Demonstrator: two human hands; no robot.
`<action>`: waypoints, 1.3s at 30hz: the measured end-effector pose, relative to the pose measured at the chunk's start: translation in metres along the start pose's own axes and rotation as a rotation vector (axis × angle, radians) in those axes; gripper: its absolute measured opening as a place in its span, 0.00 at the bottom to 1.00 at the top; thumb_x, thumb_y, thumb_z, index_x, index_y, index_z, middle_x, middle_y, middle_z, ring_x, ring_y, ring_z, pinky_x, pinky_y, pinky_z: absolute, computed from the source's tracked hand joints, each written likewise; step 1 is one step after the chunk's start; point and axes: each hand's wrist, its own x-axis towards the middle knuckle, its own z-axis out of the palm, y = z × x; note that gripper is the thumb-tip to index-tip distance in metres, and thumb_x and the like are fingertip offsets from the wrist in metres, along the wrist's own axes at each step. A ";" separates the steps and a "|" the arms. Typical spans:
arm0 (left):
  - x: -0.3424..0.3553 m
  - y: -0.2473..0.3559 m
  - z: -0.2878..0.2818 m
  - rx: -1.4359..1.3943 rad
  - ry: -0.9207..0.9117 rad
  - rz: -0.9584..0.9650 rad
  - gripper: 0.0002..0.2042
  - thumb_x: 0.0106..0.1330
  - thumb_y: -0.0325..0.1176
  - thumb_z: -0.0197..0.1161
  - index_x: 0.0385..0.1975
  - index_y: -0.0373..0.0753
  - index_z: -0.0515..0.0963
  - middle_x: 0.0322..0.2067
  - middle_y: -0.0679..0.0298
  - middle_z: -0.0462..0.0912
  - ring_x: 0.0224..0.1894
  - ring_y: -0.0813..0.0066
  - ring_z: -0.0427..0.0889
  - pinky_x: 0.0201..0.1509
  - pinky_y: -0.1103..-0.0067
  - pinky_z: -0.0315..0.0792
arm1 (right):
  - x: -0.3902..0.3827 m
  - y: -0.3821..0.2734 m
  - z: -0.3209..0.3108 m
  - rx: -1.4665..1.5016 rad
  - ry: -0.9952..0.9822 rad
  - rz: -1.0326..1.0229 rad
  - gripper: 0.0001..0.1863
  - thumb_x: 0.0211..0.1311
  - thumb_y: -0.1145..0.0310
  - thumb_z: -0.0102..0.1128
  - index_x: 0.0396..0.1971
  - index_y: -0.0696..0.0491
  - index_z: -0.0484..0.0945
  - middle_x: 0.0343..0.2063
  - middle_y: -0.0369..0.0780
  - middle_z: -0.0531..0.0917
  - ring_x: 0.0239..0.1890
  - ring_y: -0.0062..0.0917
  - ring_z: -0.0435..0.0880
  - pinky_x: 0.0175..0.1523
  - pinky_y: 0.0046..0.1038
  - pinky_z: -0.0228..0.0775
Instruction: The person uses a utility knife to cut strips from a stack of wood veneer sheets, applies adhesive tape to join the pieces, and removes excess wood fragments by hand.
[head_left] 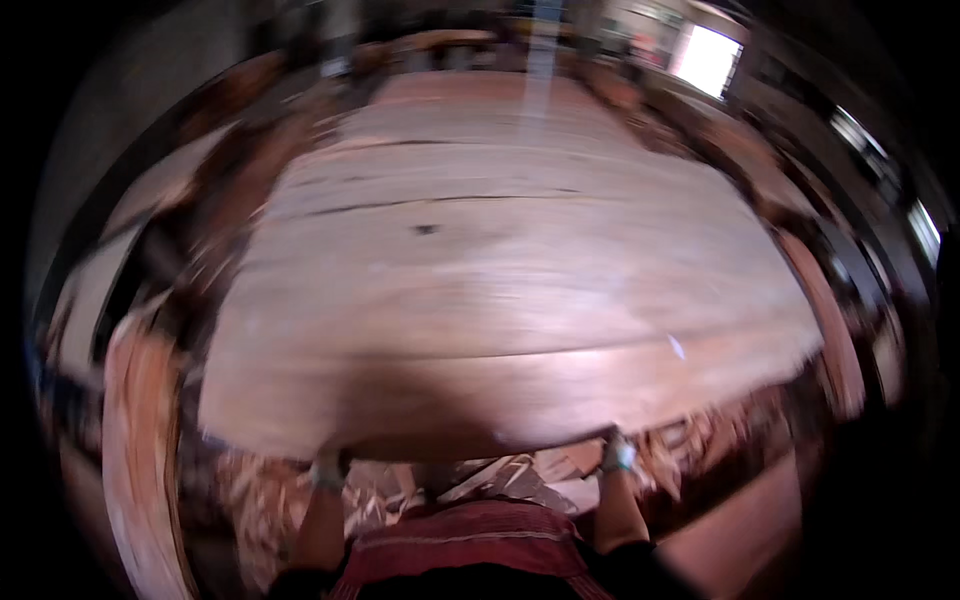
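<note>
A very large pale-brown wood veneer sheet (480,280) stretches away in front of me, with dark cracks running across it and a small dark knot left of its middle. At its near edge, left of centre, my left hand (328,466) is closed on the sheet. My right hand (617,453), in a light glove, grips the same edge further right. Some of the fingers are hidden at the edge, and motion blurs the view. Between my hands the edge sags slightly.
Broken veneer scraps (660,460) litter the floor below the near edge. A long curved strip of veneer (140,450) stands at the left, and another reddish piece (820,320) lies along the right. A bright opening (708,60) shows at the back right.
</note>
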 end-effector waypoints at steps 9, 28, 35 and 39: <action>-0.049 0.023 0.061 -0.432 0.582 -0.322 0.04 0.61 0.26 0.64 0.34 0.35 0.78 0.26 0.58 0.80 0.19 0.64 0.78 0.17 0.72 0.75 | 0.027 0.009 -0.024 -0.079 0.190 -0.048 0.13 0.63 0.58 0.58 0.25 0.52 0.77 0.18 0.35 0.76 0.18 0.23 0.71 0.21 0.28 0.63; -0.079 0.035 0.094 -0.176 0.542 -0.286 0.13 0.58 0.34 0.66 0.41 0.39 0.78 0.23 0.62 0.80 0.16 0.70 0.77 0.13 0.73 0.68 | 0.048 -0.001 -0.019 -0.208 0.212 -0.109 0.20 0.67 0.52 0.48 0.43 0.53 0.77 0.29 0.36 0.79 0.24 0.25 0.75 0.27 0.28 0.68; -0.085 0.048 0.084 -0.208 0.596 -0.353 0.12 0.59 0.32 0.66 0.40 0.37 0.78 0.23 0.61 0.79 0.16 0.70 0.76 0.14 0.72 0.68 | 0.034 -0.004 -0.018 -0.227 0.181 -0.114 0.20 0.67 0.52 0.48 0.45 0.53 0.76 0.30 0.35 0.79 0.24 0.25 0.75 0.27 0.28 0.67; -0.085 0.065 0.093 -0.206 0.609 -0.320 0.11 0.58 0.31 0.66 0.40 0.36 0.77 0.25 0.60 0.80 0.19 0.69 0.77 0.17 0.71 0.69 | 0.031 -0.010 -0.027 -0.229 0.188 -0.135 0.20 0.67 0.52 0.48 0.46 0.53 0.76 0.31 0.35 0.79 0.24 0.25 0.75 0.27 0.28 0.67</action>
